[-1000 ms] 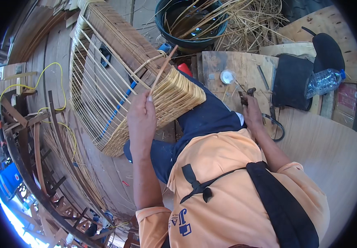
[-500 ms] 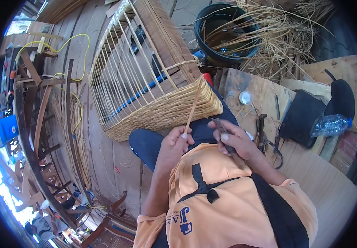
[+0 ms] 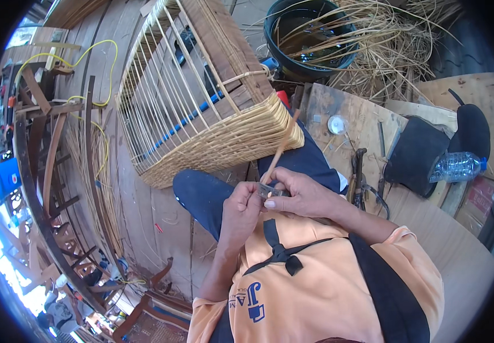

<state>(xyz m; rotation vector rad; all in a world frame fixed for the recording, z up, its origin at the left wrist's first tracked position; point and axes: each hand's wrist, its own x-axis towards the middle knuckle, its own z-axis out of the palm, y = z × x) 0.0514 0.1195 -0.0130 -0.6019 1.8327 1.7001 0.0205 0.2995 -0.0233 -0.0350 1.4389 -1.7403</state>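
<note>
My left hand (image 3: 241, 211) grips a thin pale cane strip (image 3: 282, 144) that points up and away from my lap. My right hand (image 3: 304, 197) is closed on a small metal blade (image 3: 271, 192) held across the strip's lower end, with both hands meeting at my waist. Just beyond them, a partly woven rattan frame (image 3: 218, 140) with bare parallel strands rests against my bent leg. A board (image 3: 333, 103) to my right carries a small white round item (image 3: 337, 124) and dark-handled tools (image 3: 357, 177).
A dark bucket (image 3: 290, 60) of water and cane, loose cane (image 3: 387, 51), black pads (image 3: 415, 154) and a plastic bottle (image 3: 457, 166) lie ahead and right. Wooden furniture pieces (image 3: 52, 171) and a yellow cord (image 3: 107, 103) fill the left, with what looks like a person (image 3: 61, 314) low there.
My left hand has come down from the rattan frame with the strip. My right hand has moved from the tool board to my lap with the blade, now meeting the strip.
</note>
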